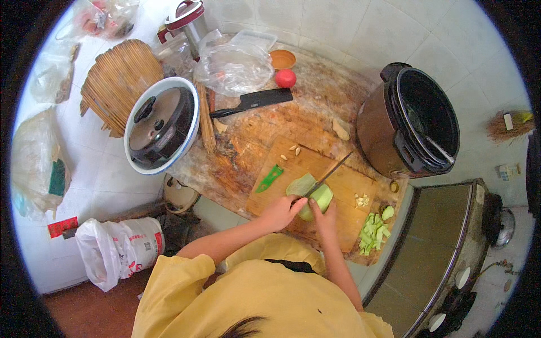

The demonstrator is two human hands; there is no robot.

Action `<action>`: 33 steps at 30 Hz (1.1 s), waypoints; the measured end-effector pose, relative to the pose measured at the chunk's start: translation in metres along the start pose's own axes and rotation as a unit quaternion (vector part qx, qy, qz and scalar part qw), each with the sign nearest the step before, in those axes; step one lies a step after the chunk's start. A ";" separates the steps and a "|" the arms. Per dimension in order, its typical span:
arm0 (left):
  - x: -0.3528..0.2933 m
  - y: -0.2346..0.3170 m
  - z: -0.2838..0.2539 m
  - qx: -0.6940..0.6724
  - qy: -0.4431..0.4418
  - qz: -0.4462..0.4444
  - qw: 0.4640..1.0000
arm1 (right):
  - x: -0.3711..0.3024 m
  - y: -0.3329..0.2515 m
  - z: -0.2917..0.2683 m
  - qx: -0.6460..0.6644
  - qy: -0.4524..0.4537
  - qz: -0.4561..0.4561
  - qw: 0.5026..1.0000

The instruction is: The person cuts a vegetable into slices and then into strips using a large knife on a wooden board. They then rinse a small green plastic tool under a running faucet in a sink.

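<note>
Left hand (285, 213) was wrapped round the knife (335, 168) handle, right hand (325, 218) kinda gripping the pale green gourd (322, 195) on the cutting board (354, 183), chopped bits (372, 232) off to the right.

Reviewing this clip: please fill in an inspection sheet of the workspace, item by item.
Surface: wooden cutting board on a stained wooden table.
Job's things: knife at a pale green vegetable; cut pieces by the board's right edge.
Clutter: green slotted tool, black cleaver, clear plastic bag, red round thing.
Hands: left hand appears to grip the knife; right hand holds the vegetable.
Cables: nothing seen for certain.
Surroundings: large dark pot, dark lid in a white basin, bagged bin.
</note>
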State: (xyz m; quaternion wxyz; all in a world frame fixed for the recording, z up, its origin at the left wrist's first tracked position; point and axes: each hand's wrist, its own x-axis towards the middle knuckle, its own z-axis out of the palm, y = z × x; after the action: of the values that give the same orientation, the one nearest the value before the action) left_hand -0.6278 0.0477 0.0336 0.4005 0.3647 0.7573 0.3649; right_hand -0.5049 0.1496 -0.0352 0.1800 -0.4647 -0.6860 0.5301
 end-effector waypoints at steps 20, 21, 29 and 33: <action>-0.058 0.034 -0.047 0.059 -0.022 -0.034 0.997 | -0.001 0.003 0.008 0.004 0.012 -0.043 0.999; -0.058 0.035 -0.048 0.042 -0.031 -0.041 0.998 | -0.002 0.003 0.008 0.007 0.014 -0.041 0.999; -0.082 0.046 -0.075 0.016 -0.109 -0.152 0.982 | 0.000 0.010 0.014 0.026 0.028 -0.008 0.999; -0.084 0.049 -0.079 0.022 -0.127 -0.159 0.979 | -0.004 0.001 0.014 -0.017 0.041 -0.037 0.998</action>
State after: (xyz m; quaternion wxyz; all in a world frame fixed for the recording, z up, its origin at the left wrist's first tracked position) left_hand -0.6496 -0.0209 0.1366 0.5379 0.2913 0.7568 0.2304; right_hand -0.5126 0.1381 -0.0403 0.2196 -0.4633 -0.7036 0.4920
